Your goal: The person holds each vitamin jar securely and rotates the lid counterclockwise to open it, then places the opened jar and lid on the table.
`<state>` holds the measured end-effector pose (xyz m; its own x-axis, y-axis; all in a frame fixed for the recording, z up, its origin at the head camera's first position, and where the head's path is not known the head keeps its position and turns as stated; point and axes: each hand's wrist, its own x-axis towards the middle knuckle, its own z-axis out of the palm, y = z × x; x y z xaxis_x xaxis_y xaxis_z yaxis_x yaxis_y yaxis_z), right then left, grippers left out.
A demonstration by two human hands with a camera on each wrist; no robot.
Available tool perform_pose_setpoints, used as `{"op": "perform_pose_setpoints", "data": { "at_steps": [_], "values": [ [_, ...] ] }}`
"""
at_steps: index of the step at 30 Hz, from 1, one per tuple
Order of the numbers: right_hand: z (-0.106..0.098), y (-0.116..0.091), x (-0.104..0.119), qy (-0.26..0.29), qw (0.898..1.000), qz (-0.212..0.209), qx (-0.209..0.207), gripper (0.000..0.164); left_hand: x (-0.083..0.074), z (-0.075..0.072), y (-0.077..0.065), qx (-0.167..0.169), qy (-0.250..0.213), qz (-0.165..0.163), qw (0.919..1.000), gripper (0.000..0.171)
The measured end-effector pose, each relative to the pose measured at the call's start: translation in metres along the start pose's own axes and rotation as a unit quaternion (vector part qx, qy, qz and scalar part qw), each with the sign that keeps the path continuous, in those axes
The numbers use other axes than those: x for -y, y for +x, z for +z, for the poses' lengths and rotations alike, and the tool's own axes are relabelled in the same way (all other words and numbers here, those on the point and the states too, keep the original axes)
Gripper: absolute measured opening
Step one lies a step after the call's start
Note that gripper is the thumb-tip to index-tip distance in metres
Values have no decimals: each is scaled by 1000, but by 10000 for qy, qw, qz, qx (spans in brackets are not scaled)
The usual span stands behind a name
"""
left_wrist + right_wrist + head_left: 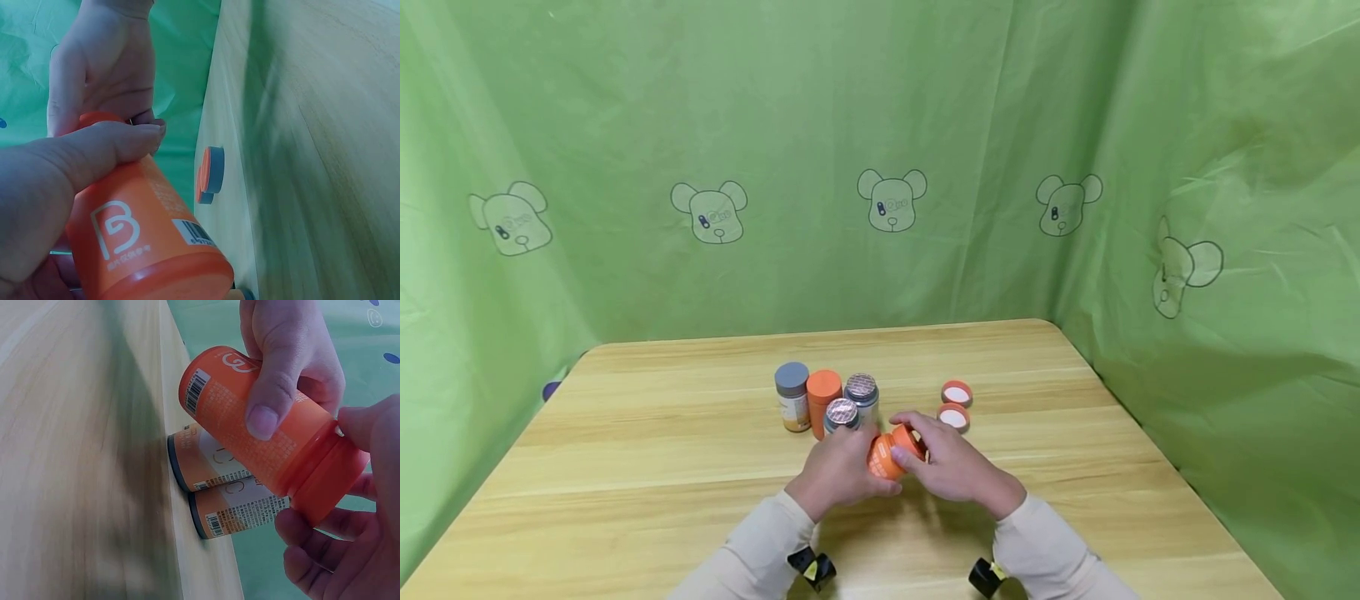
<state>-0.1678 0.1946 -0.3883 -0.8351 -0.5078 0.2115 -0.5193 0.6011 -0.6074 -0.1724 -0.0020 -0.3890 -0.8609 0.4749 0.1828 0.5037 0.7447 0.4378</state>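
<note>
Above the table my left hand (842, 471) grips an orange bottle (244, 428) round its body, thumb laid along its side. The bottle is tilted, its base towards the left hand and its top towards the right. My right hand (951, 458) holds the bottle's orange cap (331, 478) between thumb and fingers; the cap sits at the bottle's neck. In the left wrist view a white B-like logo and a barcode show on the body. Just behind the left hand stand two jars with foil seals on top, the nearer jar (842, 414) partly hidden and the farther jar (861, 390).
To the left of the foil-sealed jars stand a grey-capped jar (792, 396) and another orange bottle (824, 404). Two loose lids (957, 393) lie white side up beyond the right hand. Green curtains (805, 275) hang behind and beside the wooden table (647, 442).
</note>
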Motion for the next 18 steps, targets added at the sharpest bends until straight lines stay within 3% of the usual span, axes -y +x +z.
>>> {"op": "perform_pose_setpoints", "data": {
  "at_steps": [6,14,18],
  "values": [
    [-1,0,0,105,9999,-18,-8,45,1,0,0,5,-25,-12,10000,79],
    [-3,-1,-3,171,9993,-318,-74,45,0,1,-1,-69,13,46,10000,58],
    [-5,-2,-3,179,9993,-316,-92,46,1,1,-1,-73,-16,7,10000,57]
  ]
}}
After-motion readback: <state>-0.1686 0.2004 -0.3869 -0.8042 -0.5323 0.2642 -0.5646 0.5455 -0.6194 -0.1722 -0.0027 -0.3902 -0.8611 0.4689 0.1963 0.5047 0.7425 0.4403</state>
